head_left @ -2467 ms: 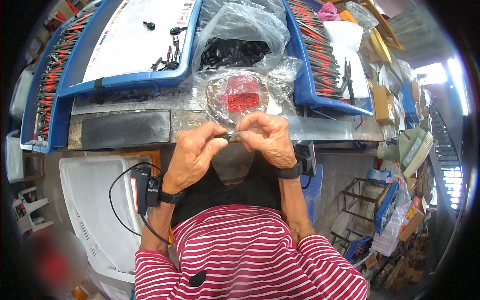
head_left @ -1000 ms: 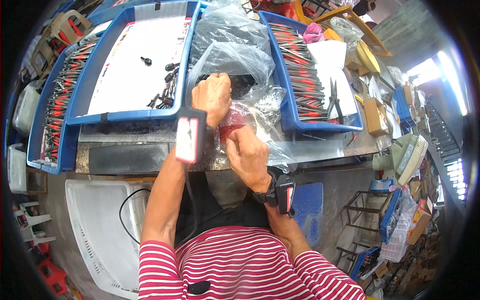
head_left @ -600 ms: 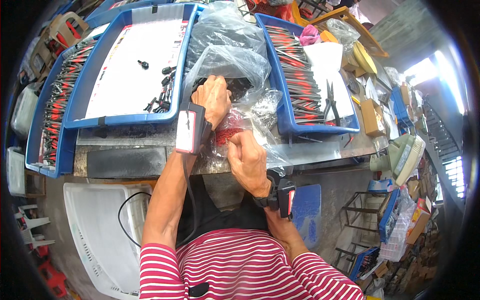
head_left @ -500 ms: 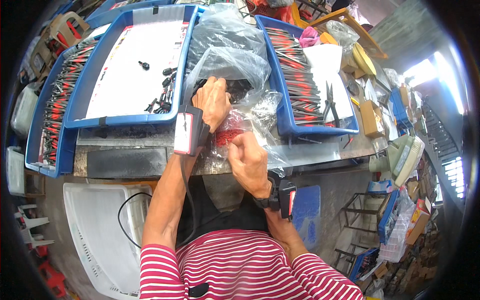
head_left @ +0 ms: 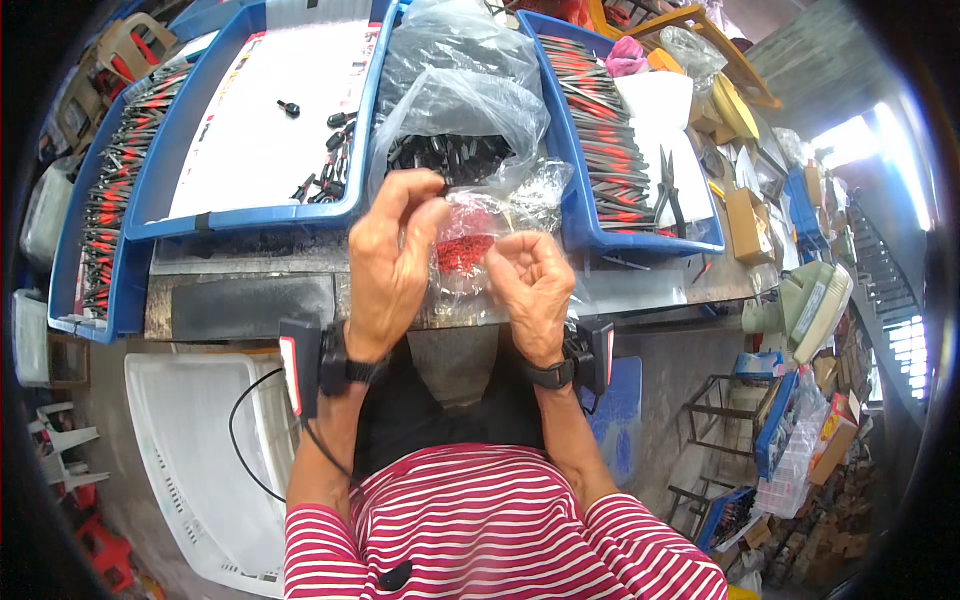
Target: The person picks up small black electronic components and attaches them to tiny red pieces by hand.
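Clear bag point(head_left: 490, 240) of red parts

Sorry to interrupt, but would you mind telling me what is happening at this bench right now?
A person in a red striped shirt holds both hands up over the workbench. The left hand and right hand flank a small clear bag of red parts, fingers pinched near it. Behind lies a larger clear bag of black parts, between blue trays of red-and-black pieces.

bag point(head_left: 470, 150): clear glossy crinkled plastic | tray point(head_left: 262, 215): smooth blue plastic | shirt point(head_left: 480, 530): striped cloth
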A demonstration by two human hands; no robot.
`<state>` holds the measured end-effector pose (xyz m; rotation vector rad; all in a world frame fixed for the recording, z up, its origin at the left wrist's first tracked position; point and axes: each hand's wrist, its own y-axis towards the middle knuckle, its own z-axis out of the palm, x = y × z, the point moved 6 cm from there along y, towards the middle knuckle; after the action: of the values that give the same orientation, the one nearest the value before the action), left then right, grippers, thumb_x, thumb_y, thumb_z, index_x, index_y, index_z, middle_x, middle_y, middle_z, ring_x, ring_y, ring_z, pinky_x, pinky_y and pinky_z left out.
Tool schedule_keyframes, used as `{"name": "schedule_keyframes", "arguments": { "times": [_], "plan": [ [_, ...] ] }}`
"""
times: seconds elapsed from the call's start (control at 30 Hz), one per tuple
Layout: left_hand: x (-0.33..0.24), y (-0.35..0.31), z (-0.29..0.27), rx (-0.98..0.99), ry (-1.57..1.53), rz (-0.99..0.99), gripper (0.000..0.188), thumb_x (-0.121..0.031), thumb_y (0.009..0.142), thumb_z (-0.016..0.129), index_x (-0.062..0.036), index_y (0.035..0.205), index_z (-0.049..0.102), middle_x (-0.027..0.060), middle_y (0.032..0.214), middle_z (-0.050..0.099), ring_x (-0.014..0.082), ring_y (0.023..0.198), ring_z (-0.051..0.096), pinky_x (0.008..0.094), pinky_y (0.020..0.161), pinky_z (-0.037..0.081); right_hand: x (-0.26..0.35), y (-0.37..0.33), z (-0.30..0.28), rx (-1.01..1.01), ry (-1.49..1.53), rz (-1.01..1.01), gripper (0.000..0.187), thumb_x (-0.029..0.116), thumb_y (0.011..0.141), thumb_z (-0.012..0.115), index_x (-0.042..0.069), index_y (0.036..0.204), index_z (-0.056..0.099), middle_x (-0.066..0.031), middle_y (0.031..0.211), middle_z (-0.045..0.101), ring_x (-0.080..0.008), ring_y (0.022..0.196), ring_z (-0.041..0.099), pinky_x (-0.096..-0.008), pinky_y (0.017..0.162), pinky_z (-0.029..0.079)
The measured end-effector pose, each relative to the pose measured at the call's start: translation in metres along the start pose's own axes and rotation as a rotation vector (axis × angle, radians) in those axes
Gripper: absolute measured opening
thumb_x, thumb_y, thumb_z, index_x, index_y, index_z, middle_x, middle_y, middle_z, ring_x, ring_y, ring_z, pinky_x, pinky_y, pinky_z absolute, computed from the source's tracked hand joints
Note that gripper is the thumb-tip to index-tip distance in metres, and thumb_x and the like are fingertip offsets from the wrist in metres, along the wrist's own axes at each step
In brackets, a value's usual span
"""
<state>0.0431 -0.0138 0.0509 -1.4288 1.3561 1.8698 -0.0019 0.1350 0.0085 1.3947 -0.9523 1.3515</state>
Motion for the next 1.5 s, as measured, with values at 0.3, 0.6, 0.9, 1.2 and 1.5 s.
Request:
{"name": "schedule_keyframes", "arguments": {
  "times": [0.3,0.6,0.9,1.2,1.5],
  "plan": [
    [0.022,-0.064,0.019,0.117,-0.322,-0.413,0.014,-0.006,0.084,0.056,-0.0041,0.098,0.051,-0.0031,0.07,0.052,0.0009,0.052,0.04,0.0153,0.044,0.031,0.003,-0.004,0.006,0.058,0.131,-0.01,0.011,0.0,0.08,0.06,-0.001,0.09,0.056,-0.0037,0.078,0.06,-0.0072,0.066,0.057,-0.0182,0.058,0.047],
    [0.021,-0.067,0.02,0.087,-0.462,-0.454,0.012,-0.004,0.086,0.054,-0.001,0.097,0.05,-0.0013,0.074,0.053,0.002,0.054,0.042,0.0156,0.046,0.033,0.0,-0.006,0.006,0.114,0.181,-0.005,0.01,0.001,0.08,0.06,-0.001,0.089,0.058,-0.0043,0.08,0.062,-0.0076,0.071,0.057,-0.0198,0.064,0.048],
    [0.022,-0.067,0.017,0.068,-0.44,-0.42,0.012,-0.003,0.086,0.053,-0.001,0.097,0.05,-0.0005,0.077,0.055,0.0016,0.054,0.042,0.0155,0.045,0.033,0.0,-0.009,0.009,0.181,0.173,-0.033,0.011,0.001,0.082,0.057,-0.003,0.093,0.057,-0.0073,0.085,0.062,-0.0102,0.074,0.059,-0.0215,0.066,0.049],
    [0.018,-0.066,0.013,0.023,-0.345,-0.35,0.014,0.0,0.083,0.055,0.0003,0.096,0.053,0.0005,0.083,0.058,-0.0001,0.065,0.048,0.0146,0.05,0.036,0.005,-0.013,0.01,0.142,0.173,-0.053,0.014,-0.004,0.081,0.057,-0.003,0.095,0.056,-0.0082,0.087,0.062,-0.0104,0.074,0.06,-0.0209,0.067,0.049],
    [0.02,-0.07,0.008,0.011,-0.14,-0.388,0.006,-0.001,0.081,0.059,0.0019,0.085,0.057,-0.0031,0.067,0.055,-0.0002,0.063,0.049,0.0148,0.054,0.038,0.007,-0.018,0.009,0.112,0.011,-0.15,0.02,-0.006,0.076,0.061,-0.002,0.095,0.058,-0.0087,0.088,0.062,-0.0121,0.081,0.06,-0.0224,0.072,0.049]
  ]
}}
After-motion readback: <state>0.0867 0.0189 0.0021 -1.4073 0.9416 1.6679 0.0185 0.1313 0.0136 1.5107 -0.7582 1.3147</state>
